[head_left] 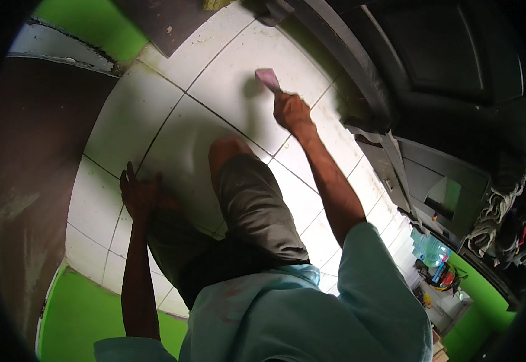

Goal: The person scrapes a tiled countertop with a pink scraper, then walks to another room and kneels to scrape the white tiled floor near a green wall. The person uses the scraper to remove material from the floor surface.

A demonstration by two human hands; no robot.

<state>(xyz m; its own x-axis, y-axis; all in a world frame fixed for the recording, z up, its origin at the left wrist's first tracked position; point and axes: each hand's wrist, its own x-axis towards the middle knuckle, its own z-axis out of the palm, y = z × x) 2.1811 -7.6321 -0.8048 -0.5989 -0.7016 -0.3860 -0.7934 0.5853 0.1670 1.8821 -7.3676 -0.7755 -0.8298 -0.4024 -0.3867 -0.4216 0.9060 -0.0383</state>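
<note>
Gripping the pink tool, the right hand is closed around its near end. The tool juts beyond the knuckles, its long axis slanting away from the person and a little leftward, over the floor; contact there is unclear. The left hand, empty with fingers spread, lies well apart, nearer the body. No brand, label or writing is readable near either hand.

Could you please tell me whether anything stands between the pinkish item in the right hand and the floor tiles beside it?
Nothing visible does: the pinkish item in the right hand has only white floor tiles around its free end. The bare knee lies to the left, nearer the body.
</note>
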